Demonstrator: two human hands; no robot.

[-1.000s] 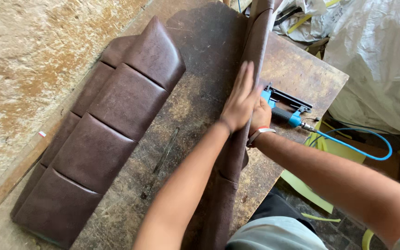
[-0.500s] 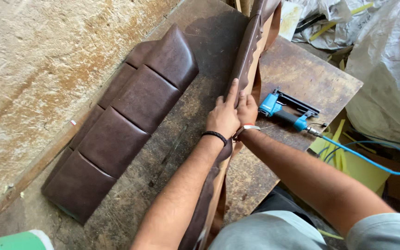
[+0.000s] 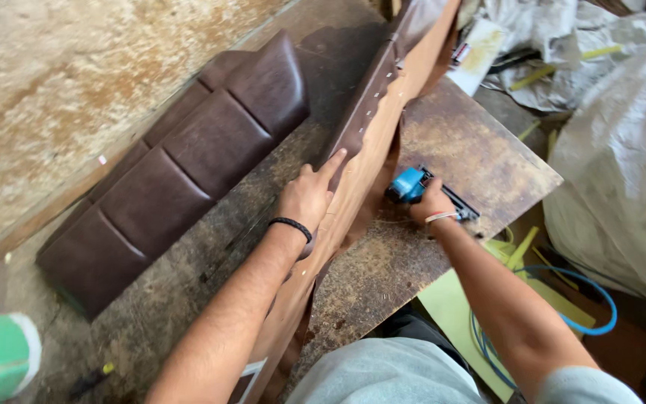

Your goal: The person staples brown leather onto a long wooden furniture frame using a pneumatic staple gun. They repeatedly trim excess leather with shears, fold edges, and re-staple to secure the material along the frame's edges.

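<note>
1. Left hand (image 3: 309,196): fingers flat, gripping nothing, pressing leather onto upright panel (image 3: 360,161) on bench (image 3: 480,157).
2. Right hand (image 3: 431,203): closed around blue stapler (image 3: 410,185) beside panel.
3. Risk: leather slipping, wrinkling; staple near fingertips.

The left hand (image 3: 309,196) presses flat against a long wooden panel (image 3: 360,183) part-covered in brown leatherette, which stands on edge across the worn desk (image 3: 480,161). The right hand (image 3: 431,206) grips a blue pneumatic stapler (image 3: 410,185) lying on the desk just beside the panel; its blue hose (image 3: 585,329) loops off the desk edge. A padded brown cushion strip (image 3: 181,168) lies to the left.
</note>
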